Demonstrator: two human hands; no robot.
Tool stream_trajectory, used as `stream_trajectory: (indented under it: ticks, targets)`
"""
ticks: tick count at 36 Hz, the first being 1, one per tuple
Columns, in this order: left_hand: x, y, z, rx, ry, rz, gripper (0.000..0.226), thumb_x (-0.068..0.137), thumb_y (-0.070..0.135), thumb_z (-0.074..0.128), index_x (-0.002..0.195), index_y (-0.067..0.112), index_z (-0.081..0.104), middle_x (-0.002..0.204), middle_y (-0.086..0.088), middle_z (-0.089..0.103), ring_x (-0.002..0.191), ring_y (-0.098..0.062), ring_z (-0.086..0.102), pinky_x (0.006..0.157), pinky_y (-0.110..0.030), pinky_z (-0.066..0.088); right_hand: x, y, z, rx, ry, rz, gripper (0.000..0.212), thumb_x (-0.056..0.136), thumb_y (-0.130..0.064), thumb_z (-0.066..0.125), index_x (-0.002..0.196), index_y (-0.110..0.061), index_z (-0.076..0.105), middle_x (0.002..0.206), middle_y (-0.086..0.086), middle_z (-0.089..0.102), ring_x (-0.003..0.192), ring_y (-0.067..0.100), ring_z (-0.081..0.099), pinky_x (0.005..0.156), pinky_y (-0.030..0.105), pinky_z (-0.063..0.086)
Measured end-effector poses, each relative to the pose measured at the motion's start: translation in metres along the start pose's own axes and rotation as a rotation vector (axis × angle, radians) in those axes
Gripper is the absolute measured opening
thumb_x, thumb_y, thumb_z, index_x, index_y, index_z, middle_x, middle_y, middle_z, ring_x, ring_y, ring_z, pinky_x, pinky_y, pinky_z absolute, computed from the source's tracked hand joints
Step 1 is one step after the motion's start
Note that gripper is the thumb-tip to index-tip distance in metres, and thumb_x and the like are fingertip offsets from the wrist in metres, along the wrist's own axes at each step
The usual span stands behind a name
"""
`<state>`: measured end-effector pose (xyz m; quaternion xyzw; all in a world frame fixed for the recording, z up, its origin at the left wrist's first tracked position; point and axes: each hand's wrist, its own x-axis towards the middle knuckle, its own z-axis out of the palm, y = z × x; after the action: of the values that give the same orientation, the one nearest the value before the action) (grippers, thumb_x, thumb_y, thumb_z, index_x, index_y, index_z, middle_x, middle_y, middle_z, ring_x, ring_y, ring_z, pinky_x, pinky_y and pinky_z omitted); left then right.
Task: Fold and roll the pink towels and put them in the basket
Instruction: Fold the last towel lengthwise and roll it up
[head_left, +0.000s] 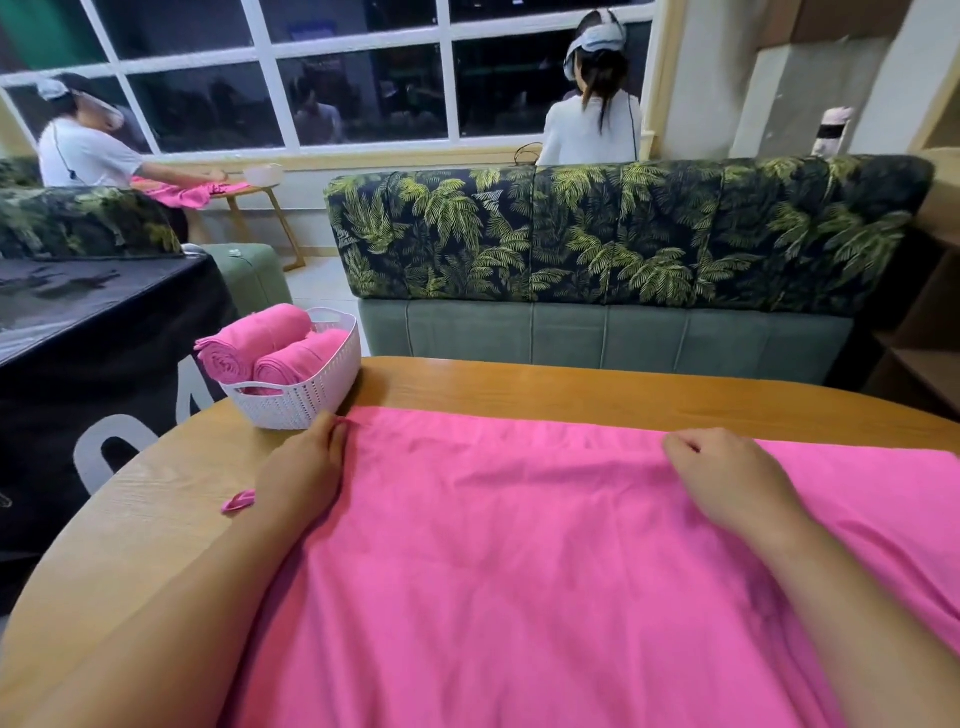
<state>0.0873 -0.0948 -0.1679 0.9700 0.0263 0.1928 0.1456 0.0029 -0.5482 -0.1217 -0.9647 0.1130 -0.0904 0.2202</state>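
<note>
Gripping the far edge of the spread towel with both hands.
The pink towel (519, 545) is lying flat on the wooden surface (571, 389), its long axis seemingly running left to right. At its far edge, the left hand (306, 467) is pinching the left corner with curled fingers, and the right hand (727, 478) is pinching further right, so the fold is likely coming toward the body. Just beyond the left hand, the white basket (301, 400) is holding two rolled towels (249, 343). A leaf-print sofa (623, 234) is standing behind.
</note>
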Motion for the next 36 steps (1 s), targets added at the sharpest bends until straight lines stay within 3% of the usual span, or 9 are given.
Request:
stream_trajectory:
  ticks: [4,8,13,18,21,24,28,32,36]
  targets:
    - [0.001,-0.002,0.003,-0.004,0.006,0.004,0.029,0.109,0.046,0.034,0.113,0.024,0.053,0.094,-0.021,0.072,0.082,-0.041,0.067,0.067,-0.043,0.046,0.012,0.014,-0.006,0.042,-0.107,-0.026,0.045,0.091,-0.043,0.042,0.054,-0.017,0.045,0.058,0.000,0.057,0.064,0.028,0.056,0.063,0.045,0.044]
    - [0.001,-0.005,0.004,-0.010,0.020,0.020,0.031,0.108,0.047,0.031,0.114,0.025,0.053,0.096,-0.020,0.072,0.084,-0.041,0.068,0.067,-0.043,0.046,0.012,0.023,-0.008,0.140,-0.187,-0.126,0.037,0.091,-0.024,0.053,0.057,-0.020,0.038,0.055,-0.008,0.043,0.056,0.015,0.040,0.058,0.042,0.036]
    - [0.000,-0.001,0.002,0.018,0.020,0.012,0.028,0.108,0.047,0.029,0.105,0.025,0.046,0.091,-0.018,0.072,0.080,-0.040,0.067,0.065,-0.041,0.045,0.002,0.019,-0.016,0.166,-0.025,-0.139,0.023,0.098,-0.017,0.056,0.079,-0.027,0.065,0.078,-0.015,0.068,0.079,0.011,0.062,0.075,0.039,0.050]
    - [0.008,0.007,-0.006,0.102,-0.065,-0.026,0.024,0.108,0.039,0.030,0.098,0.022,0.044,0.094,-0.015,0.071,0.082,-0.036,0.065,0.069,-0.042,0.047,0.005,0.004,-0.027,0.031,0.135,-0.143,0.015,0.101,-0.030,0.054,0.100,-0.034,0.069,0.097,-0.013,0.072,0.093,0.024,0.065,0.076,0.038,0.049]
    - [0.022,0.012,-0.016,0.166,-0.127,-0.032,0.025,0.109,0.034,0.028,0.099,0.020,0.046,0.101,-0.016,0.070,0.091,-0.036,0.066,0.070,-0.040,0.039,0.016,0.000,-0.018,-0.027,0.117,-0.116,0.017,0.103,-0.029,0.052,0.104,-0.033,0.069,0.105,-0.006,0.074,0.101,0.029,0.066,0.073,0.035,0.041]
    - [0.029,0.014,-0.017,0.174,-0.152,-0.023,0.027,0.109,0.034,0.028,0.104,0.018,0.050,0.105,-0.017,0.070,0.095,-0.037,0.067,0.070,-0.040,0.040,0.018,0.014,0.009,-0.110,0.027,-0.082,0.014,0.104,-0.037,0.050,0.099,-0.035,0.062,0.110,-0.006,0.074,0.100,0.027,0.067,0.077,0.037,0.044]
    - [0.028,0.012,-0.011,0.033,-0.167,-0.110,0.034,0.105,0.046,0.036,0.105,0.017,0.055,0.109,-0.017,0.071,0.102,-0.037,0.068,0.082,-0.044,0.049,0.018,0.031,0.028,-0.121,0.097,-0.106,0.013,0.102,-0.041,0.053,0.090,-0.036,0.055,0.106,-0.013,0.070,0.096,0.020,0.066,0.089,0.041,0.048]
    - [0.033,-0.002,-0.015,-0.115,-0.262,-0.175,0.021,0.092,0.035,0.055,0.084,0.016,0.061,0.087,-0.007,0.072,0.092,-0.033,0.068,0.080,-0.040,0.054,0.019,0.032,0.030,-0.146,0.107,-0.112,0.012,0.101,-0.039,0.052,0.090,-0.034,0.053,0.100,-0.011,0.070,0.091,0.021,0.065,0.087,0.041,0.048]
    - [0.031,0.002,-0.015,-0.126,-0.127,-0.132,0.013,0.103,0.030,0.049,0.093,0.020,0.052,0.099,-0.009,0.071,0.097,-0.034,0.066,0.075,-0.039,0.042,0.020,0.030,0.030,-0.176,0.090,-0.097,0.005,0.098,-0.031,0.051,0.095,-0.034,0.052,0.105,-0.007,0.070,0.087,0.022,0.060,0.088,0.041,0.046]
